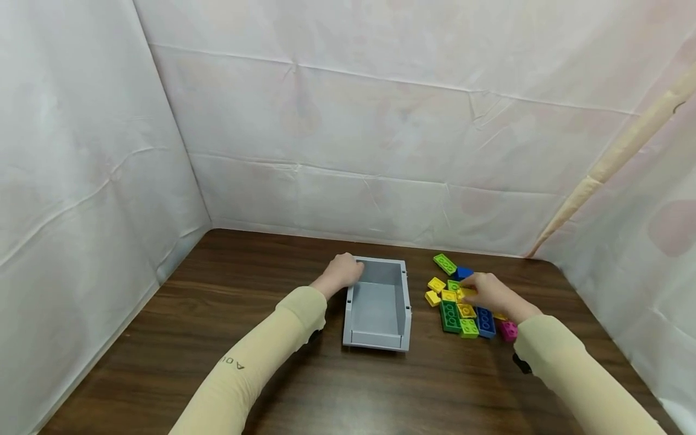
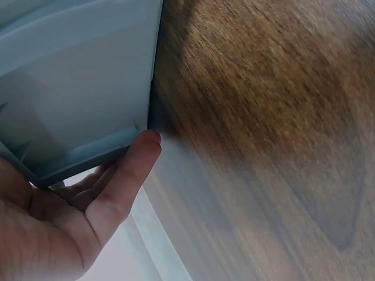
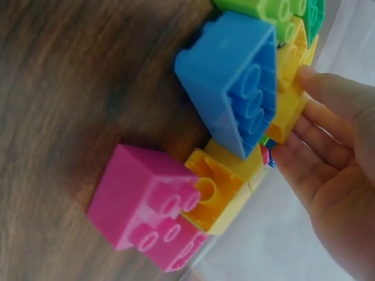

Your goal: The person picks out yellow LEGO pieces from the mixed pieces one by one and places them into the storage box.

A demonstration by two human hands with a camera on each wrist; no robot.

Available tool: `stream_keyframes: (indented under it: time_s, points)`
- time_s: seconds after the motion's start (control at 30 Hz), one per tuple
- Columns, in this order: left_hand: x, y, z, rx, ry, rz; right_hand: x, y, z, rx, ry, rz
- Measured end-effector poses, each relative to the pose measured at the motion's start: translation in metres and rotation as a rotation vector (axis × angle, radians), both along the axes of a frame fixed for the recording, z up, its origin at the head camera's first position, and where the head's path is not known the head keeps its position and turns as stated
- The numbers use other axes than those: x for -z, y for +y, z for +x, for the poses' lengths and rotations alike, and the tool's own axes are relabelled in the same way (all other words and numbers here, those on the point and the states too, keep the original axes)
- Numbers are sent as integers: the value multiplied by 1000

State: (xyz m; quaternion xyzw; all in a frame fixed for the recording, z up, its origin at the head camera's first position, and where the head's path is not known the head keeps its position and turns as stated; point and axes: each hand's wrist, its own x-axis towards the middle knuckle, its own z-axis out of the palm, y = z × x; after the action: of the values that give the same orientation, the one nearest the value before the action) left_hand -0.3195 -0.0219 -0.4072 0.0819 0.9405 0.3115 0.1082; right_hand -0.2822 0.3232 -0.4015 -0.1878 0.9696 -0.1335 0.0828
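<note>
My left hand grips the far left corner of a grey plastic bin. In the left wrist view, the thumb and fingers hold the corner of the bin from both sides. My right hand is over a cluster of toy building bricks and pinches a yellow brick between thumb and fingers. Around it lie a blue brick, another yellow brick and a magenta brick. The right hand and sleeve partly hide the cluster in the head view.
A lime brick lies at the far side of the cluster. Nearer are a dark green brick and a second lime brick. Pale cloth hangs behind and on both sides of the brown wooden table.
</note>
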Motion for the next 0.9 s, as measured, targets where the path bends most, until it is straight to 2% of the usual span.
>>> stream_keyframes:
  time_s: [0.2, 0.6, 0.73, 0.9]
  points:
    - [3, 1, 3, -2, 8, -9, 5, -2, 4, -8, 9, -6]
    - [4, -1, -1, -2, 30, -22, 5, -5, 9, -60, 114, 17]
    - [4, -3, 2, -8, 28, -13, 3, -8, 7, -80, 134, 31]
    - [3, -6, 5, -18, 46, -21, -7, -13, 2, -62, 124, 44]
